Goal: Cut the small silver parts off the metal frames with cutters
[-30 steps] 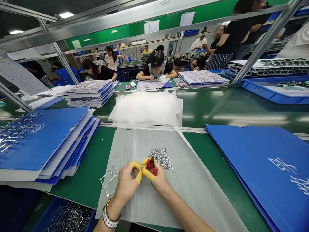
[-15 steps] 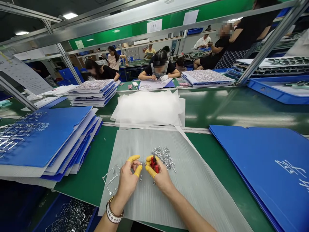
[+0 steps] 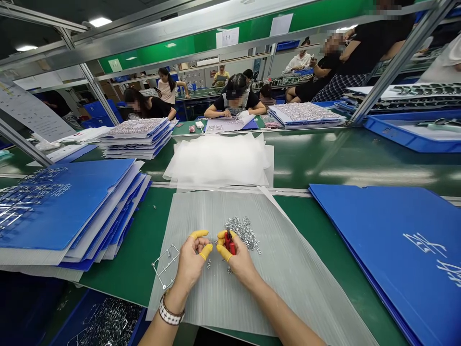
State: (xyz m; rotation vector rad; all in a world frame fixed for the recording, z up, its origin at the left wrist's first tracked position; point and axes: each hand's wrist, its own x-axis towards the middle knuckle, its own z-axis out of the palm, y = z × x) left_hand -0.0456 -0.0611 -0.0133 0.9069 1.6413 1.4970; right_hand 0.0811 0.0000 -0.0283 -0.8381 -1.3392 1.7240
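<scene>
Lower left, blue bin [image 3: 108, 324] holds many metal frames. A single metal frame [image 3: 165, 265] lies on the foam sheet [image 3: 288, 288], just beside the left hand [image 3: 190, 262]: yellow finger cots [image 3: 200, 234], grip open, nothing visible held. Right hand [image 3: 237, 262] closed on red-handled cutters [image 3: 229, 242]. Heap of small metal pieces [image 3: 243, 232] just beyond, not yet cleared.

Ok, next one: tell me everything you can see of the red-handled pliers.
The red-handled pliers are small, with two glossy red grips and a dark metal tip pointing up and away from the person. They stand roughly upright in the right hand, closed in by fingers in yellow cots. Their jaws are too small to make out.
</scene>
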